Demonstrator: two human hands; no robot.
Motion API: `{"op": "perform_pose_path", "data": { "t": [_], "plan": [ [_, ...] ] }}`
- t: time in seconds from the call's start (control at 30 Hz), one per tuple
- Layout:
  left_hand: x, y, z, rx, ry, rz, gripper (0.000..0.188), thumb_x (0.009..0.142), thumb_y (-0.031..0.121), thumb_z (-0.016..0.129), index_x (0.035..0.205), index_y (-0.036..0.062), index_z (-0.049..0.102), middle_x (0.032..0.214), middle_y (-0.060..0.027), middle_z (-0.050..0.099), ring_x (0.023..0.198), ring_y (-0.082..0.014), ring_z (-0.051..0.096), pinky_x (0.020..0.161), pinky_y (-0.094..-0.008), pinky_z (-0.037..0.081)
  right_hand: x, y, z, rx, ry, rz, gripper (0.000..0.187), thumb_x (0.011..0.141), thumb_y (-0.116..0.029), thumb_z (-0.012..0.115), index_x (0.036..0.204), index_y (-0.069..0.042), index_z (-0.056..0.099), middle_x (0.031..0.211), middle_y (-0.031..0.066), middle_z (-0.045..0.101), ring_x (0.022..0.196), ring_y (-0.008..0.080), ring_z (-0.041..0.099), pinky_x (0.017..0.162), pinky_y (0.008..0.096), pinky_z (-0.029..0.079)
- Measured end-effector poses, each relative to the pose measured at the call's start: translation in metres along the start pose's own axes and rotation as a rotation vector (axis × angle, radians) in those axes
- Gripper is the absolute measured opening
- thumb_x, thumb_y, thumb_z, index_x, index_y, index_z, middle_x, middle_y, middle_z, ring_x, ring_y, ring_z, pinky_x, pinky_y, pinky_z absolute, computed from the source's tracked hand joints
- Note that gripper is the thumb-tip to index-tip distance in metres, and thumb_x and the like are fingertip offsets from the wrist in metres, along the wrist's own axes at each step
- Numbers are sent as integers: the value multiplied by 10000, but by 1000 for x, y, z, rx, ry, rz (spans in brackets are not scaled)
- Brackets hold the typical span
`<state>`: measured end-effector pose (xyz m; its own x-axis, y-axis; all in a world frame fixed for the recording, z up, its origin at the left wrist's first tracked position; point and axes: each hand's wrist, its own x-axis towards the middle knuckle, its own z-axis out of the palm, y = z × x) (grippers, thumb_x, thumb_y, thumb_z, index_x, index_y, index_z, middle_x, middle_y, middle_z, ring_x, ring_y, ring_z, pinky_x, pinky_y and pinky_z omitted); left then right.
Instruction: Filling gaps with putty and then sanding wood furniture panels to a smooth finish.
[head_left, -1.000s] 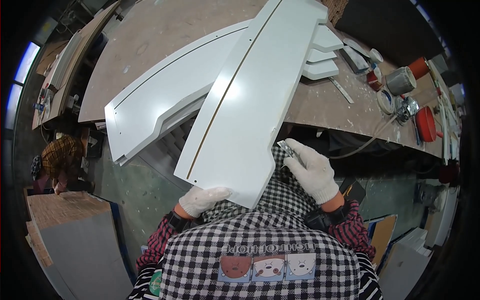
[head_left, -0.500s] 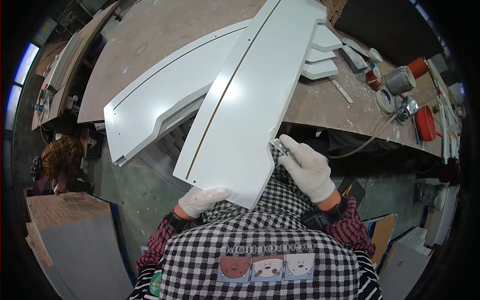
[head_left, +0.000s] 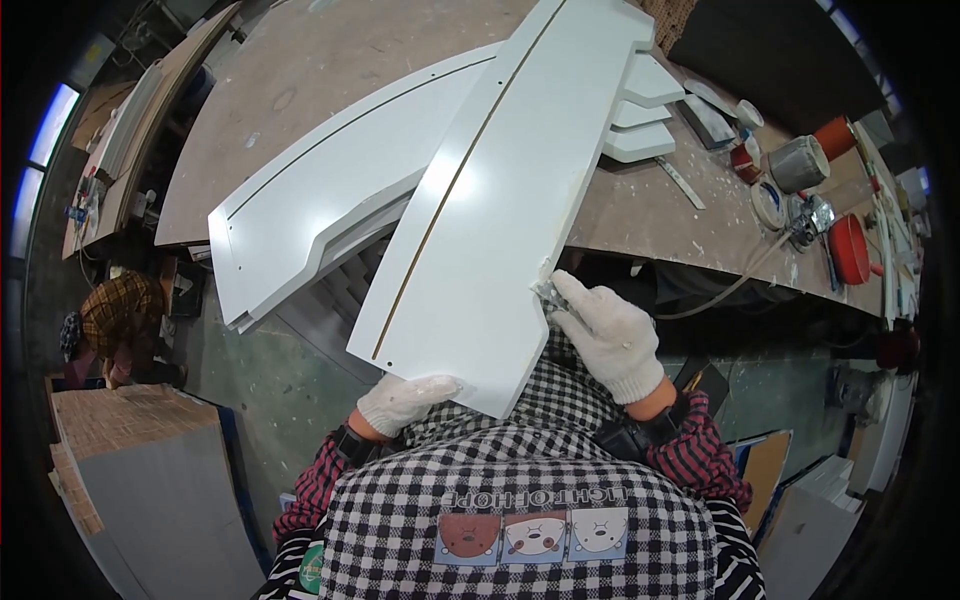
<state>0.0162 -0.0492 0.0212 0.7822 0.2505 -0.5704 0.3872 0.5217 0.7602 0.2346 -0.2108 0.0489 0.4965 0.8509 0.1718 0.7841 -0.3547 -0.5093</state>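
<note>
A long white panel (head_left: 470, 220) with a narrow slot along it slants from the table toward me, its near end sticking out over the edge. My left hand (head_left: 405, 403), in a white glove, grips the panel's near left edge with the thumb on top. My gloved right hand (head_left: 612, 338) pinches a small metal scraper (head_left: 547, 287) against the notch in the panel's right edge. Whitish filler shows along that edge. Only a little of the scraper shows between the fingers. Beneath lies another white panel (head_left: 330, 170), angled to the left.
Ends of more white panels (head_left: 640, 140) stick out at the right. On the brown table (head_left: 290, 60) stand a grey pot (head_left: 798, 163), a red bowl (head_left: 850, 248), a tape roll (head_left: 768, 203) and a flat metal strip (head_left: 682, 184). A person (head_left: 120, 315) bends down at the far left.
My right hand has shifted slightly left, and the scraper has turned and moved up against the panel's notch. My left hand and the panels stay in place.
</note>
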Motion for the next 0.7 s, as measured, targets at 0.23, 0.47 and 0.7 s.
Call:
{"op": "perform_pose_path", "data": {
  "t": [0.23, 0.47, 0.7],
  "plan": [
    [4, -12, -17, 58, -88, 25, 263, 862, 191, 670, 1027, -11, 641, 965, -63, 650, 856, -130, 576, 747, -263, 473, -8, 4, -7, 12, -48, 75, 411, 824, -196, 641, 1226, -172, 558, 738, 87, 554, 637, 236, 578, 565, 324, 467],
    [1, -9, -13, 87, -61, 10, 262, 864, 193, 675, 1024, -12, 644, 949, -59, 648, 831, -116, 563, 722, -247, 462, -4, 2, -9, 81, 19, 74, 423, 813, -171, 649, 1229, -169, 572, 717, 91, 547, 617, 233, 571, 559, 327, 467],
    [5, -19, -21, 100, -72, 8, 282, 866, 201, 678, 1047, -11, 640, 963, -59, 646, 839, -114, 566, 722, -248, 463, 4, 0, -11, 48, 54, 25, 426, 815, -188, 651, 1234, -180, 576, 706, 88, 543, 610, 234, 573, 551, 329, 467]
  ]
}}
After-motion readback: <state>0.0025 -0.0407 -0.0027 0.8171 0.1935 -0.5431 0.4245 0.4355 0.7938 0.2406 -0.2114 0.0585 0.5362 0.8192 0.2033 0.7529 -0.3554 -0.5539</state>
